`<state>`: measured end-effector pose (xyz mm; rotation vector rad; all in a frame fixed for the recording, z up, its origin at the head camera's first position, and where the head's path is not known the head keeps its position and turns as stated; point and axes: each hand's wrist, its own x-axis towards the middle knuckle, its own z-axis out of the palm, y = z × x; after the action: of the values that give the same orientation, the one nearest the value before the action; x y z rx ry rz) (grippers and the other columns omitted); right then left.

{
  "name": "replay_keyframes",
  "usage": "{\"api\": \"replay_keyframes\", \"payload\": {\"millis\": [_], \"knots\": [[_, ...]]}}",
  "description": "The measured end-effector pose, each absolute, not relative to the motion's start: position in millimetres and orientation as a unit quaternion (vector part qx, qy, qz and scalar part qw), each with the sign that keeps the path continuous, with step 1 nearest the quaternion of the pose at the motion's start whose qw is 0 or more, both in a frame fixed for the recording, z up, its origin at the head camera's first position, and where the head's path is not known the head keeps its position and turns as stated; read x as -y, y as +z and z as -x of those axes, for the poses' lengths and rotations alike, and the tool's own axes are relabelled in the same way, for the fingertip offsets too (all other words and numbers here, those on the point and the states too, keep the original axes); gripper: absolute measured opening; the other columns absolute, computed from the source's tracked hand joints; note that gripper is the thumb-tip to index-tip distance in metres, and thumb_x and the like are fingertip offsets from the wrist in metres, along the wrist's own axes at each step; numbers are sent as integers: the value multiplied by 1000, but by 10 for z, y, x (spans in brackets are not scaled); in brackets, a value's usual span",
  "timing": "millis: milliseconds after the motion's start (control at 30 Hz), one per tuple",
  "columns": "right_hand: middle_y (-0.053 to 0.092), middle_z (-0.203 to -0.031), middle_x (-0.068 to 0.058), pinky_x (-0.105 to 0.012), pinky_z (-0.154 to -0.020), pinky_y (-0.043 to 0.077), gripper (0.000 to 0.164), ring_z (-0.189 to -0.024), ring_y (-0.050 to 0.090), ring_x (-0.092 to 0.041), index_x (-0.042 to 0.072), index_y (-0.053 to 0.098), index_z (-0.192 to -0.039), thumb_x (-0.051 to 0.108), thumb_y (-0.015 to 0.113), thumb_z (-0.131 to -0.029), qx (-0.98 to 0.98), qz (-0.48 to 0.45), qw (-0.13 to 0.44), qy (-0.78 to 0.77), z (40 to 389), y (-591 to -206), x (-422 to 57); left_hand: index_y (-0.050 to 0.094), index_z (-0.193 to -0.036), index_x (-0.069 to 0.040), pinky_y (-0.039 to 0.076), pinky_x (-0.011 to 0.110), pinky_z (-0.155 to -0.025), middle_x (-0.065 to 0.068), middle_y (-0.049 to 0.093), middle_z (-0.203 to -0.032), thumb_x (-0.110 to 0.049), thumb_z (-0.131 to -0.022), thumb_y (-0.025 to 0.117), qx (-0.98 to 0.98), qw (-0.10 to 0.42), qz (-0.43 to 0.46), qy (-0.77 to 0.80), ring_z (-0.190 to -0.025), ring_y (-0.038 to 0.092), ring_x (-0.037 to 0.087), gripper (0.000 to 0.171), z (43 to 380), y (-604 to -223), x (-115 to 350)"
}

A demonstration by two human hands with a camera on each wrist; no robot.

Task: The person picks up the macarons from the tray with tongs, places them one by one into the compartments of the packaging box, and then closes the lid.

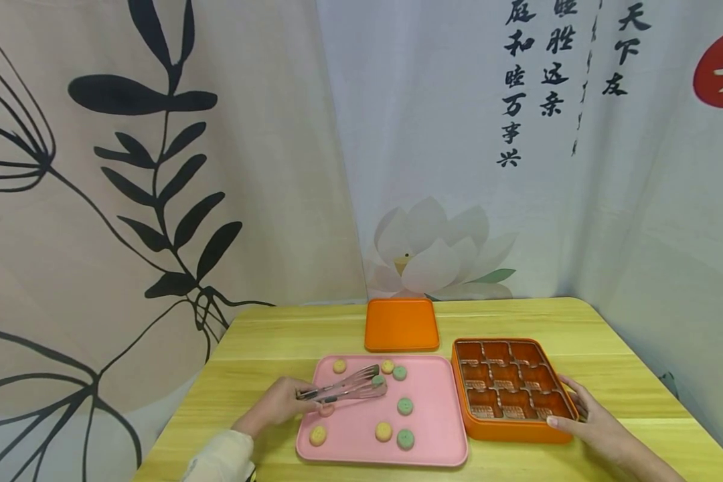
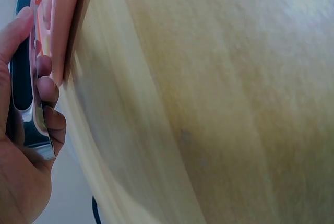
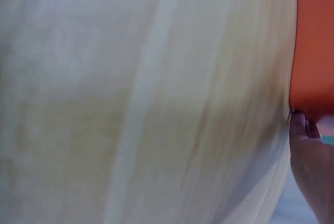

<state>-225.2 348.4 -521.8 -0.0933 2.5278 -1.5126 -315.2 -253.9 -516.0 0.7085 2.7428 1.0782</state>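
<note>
My left hand (image 1: pixel 283 405) grips metal tongs (image 2: pixel 22 62) by their dark handle, thumb on one arm and fingers curled round the other. In the head view the tongs reach over a pink tray (image 1: pixel 434 381), and a small round green cake (image 1: pixel 377 380) shows between their tips. Beneath the tongs lies a pink cake (image 1: pixel 327 409). On the same tray are green cakes (image 1: pixel 405 406) and yellow cakes (image 1: pixel 383 431). My right hand (image 1: pixel 599 422) holds the near right corner of an orange box (image 1: pixel 518 430), thumb at the front rim, fingers along the right side.
Inside the box sits a clear divided liner (image 1: pixel 506 375) with several square compartments. An orange square lid or tray (image 1: pixel 402 325) lies behind the pink tray. Everything stands on a wooden table (image 1: pixel 277 335), with a printed curtain (image 1: pixel 277 167) behind it.
</note>
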Motion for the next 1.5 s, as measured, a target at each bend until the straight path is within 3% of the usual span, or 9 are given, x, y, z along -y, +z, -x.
{"api": "replay_keyframes", "payload": {"millis": [233,867,1200,1500], "knots": [[9,-149,-46,-63,-100,37,92,-135,17,-62,-2,-7,-155,26,61,-99,-847,20,114,-519,2257,-5206,-3486,79,-95,-17,43,22,-51,-12,64,-72,-28,-85,78,-903,49,-242,352,-58,49,2,15,3179,-5190,2554],[27,-143,-43,-57,-95,43,90,-128,37,-55,-3,-3,-155,23,62,-99,-851,33,100,-514,2237,-5208,-3480,80,-90,-17,36,19,-48,-10,63,-69,-27,-87,76,-904,33,-242,352,-56,43,0,11,3160,-5202,2568],[18,-147,-44,-67,-96,37,93,-134,21,-61,1,-5,-156,27,63,-98,-851,23,108,-513,2237,-5198,-3476,80,-92,-15,33,18,-46,-9,61,-66,-27,-88,76,-899,40,-231,369,-53,40,1,13,3136,-5136,2546],[27,-145,-41,-62,-97,39,92,-131,34,-55,1,-2,-156,24,65,-97,-847,24,95,-522,2220,-5224,-3457,80,-93,-14,26,18,-43,-3,55,-57,-27,-89,75,-892,67,-218,391,-48,31,3,14,3142,-5013,2419]]}}
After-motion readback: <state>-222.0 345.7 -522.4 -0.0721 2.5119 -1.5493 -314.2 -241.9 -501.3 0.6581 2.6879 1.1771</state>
